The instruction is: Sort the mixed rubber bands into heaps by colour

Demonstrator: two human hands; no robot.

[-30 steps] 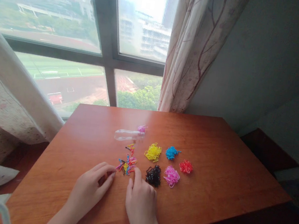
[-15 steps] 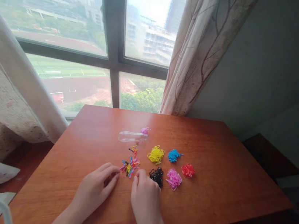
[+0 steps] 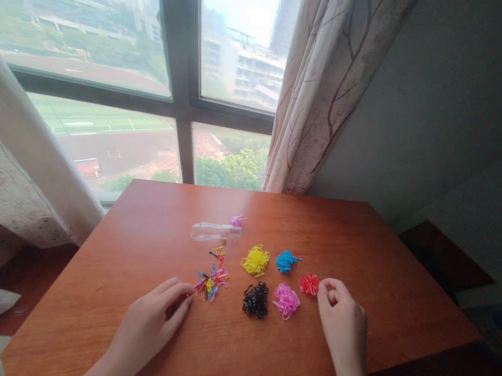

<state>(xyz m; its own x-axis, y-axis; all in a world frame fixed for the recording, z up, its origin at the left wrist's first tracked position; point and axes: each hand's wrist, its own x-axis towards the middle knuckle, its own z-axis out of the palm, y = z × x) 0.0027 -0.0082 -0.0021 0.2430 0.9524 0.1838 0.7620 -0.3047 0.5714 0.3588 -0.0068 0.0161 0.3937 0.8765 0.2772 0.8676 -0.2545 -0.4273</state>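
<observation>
On the wooden table [image 3: 405, 282] lie small heaps of rubber bands sorted by colour: yellow [image 3: 255, 260], blue [image 3: 286, 261], red [image 3: 308, 284], pink [image 3: 286, 300] and black [image 3: 256, 300]. A mixed-colour heap [image 3: 212, 279] lies to their left. My left hand [image 3: 151, 320] rests on the table, fingers curled loosely, its fingertips just short of the mixed heap. My right hand [image 3: 341, 324] is beside the red heap, thumb and forefinger pinched together at its edge; whether a band is between them is too small to tell.
A clear plastic bag [image 3: 215, 231] with a pink knot lies behind the mixed heap. Curtains hang at the left [image 3: 13, 169] and at the back [image 3: 324, 86] by the window. A dark lower ledge [image 3: 445, 257] sits right of the table.
My right hand has moved from beside the mixed heap, near the black heap, rightwards to the red heap. My left hand has stayed in place.
</observation>
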